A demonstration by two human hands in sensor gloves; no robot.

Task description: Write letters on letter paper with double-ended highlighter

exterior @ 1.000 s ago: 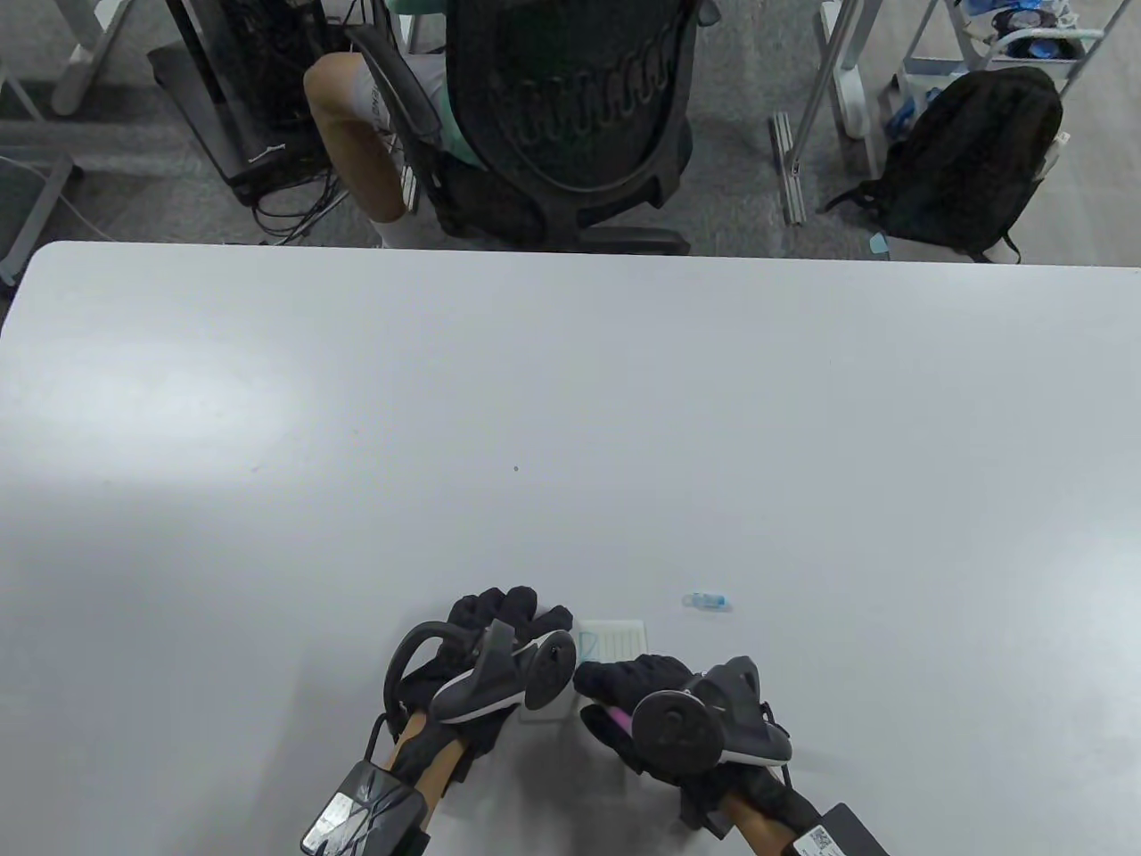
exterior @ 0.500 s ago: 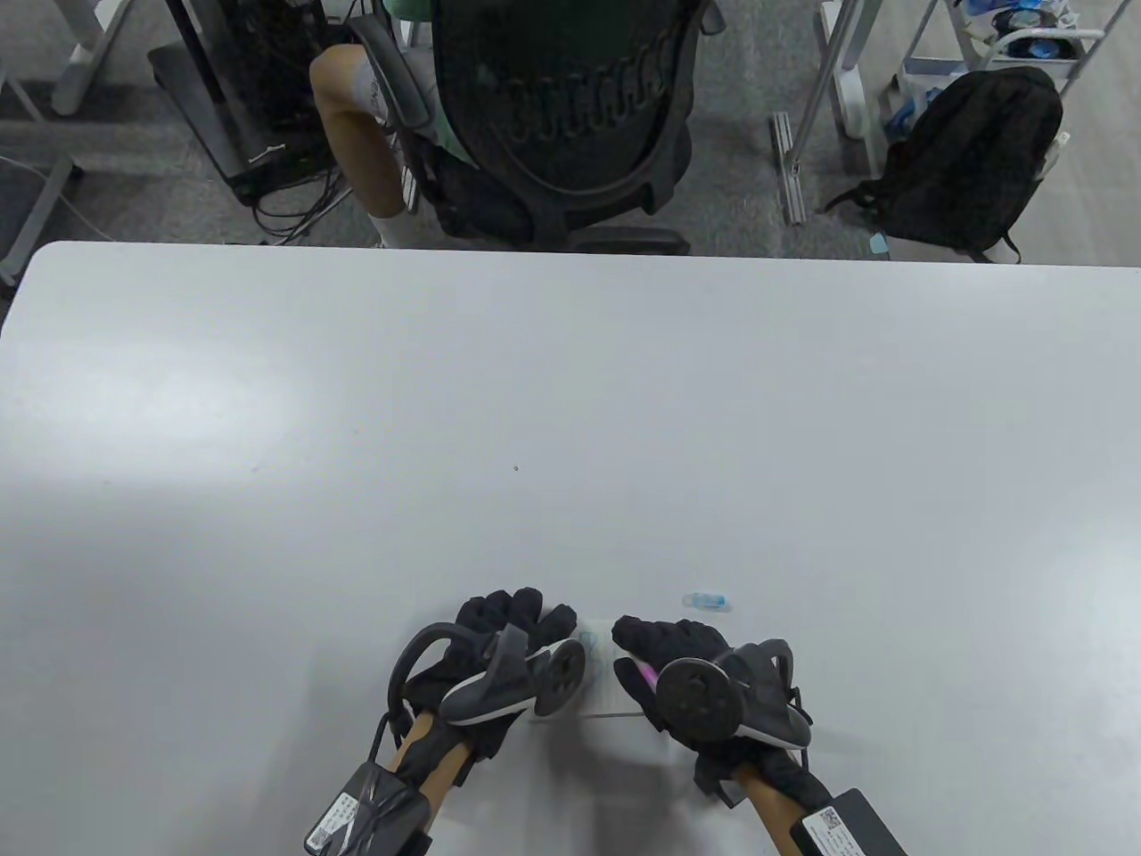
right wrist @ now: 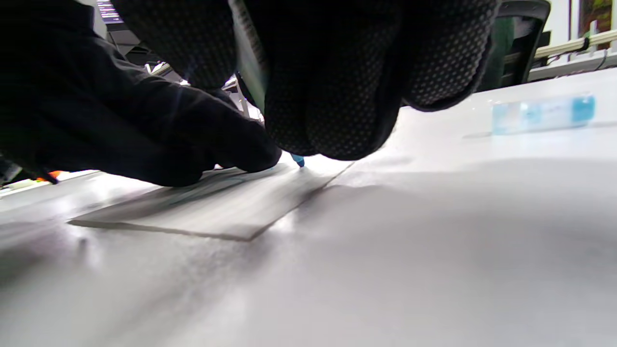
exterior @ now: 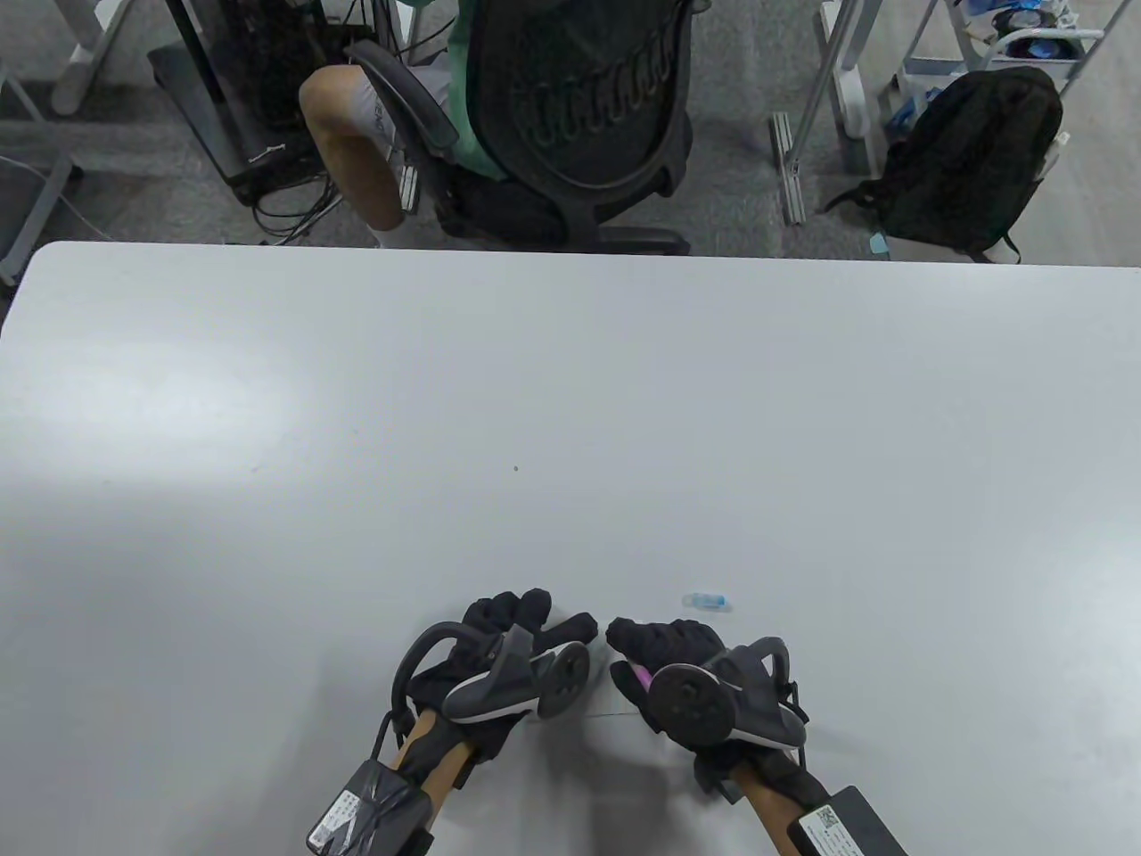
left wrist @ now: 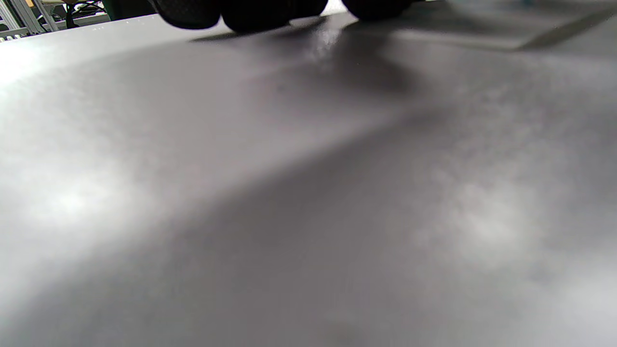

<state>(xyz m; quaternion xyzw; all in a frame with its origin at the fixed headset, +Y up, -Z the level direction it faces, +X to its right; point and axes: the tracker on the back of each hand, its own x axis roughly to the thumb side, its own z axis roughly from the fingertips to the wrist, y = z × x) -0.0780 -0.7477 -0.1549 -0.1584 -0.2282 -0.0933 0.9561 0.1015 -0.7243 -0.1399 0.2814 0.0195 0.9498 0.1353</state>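
A small white sheet of letter paper (right wrist: 226, 207) lies near the table's front edge, mostly hidden in the table view between the two gloved hands. My left hand (exterior: 526, 624) rests on its left part with the fingers (right wrist: 202, 144) pressing flat. My right hand (exterior: 655, 644) grips the double-ended highlighter, whose pink rear end (exterior: 638, 675) sticks out by the tracker. The blue tip (right wrist: 299, 160) touches the paper just beside the left fingertip. The left wrist view shows only dark fingertips (left wrist: 241, 12) on the table and a paper edge (left wrist: 487, 41).
The highlighter's clear blue cap (exterior: 709, 602) lies on the grey table (exterior: 570, 428) just beyond my right hand. Past the far edge a person sits in a black office chair (exterior: 579, 107); a black backpack (exterior: 967, 160) stands on the floor at right.
My right hand has moved up and left over the paper, bringing the tip close to the left fingers. The left hand shifted slightly right. The sheet is now nearly covered.
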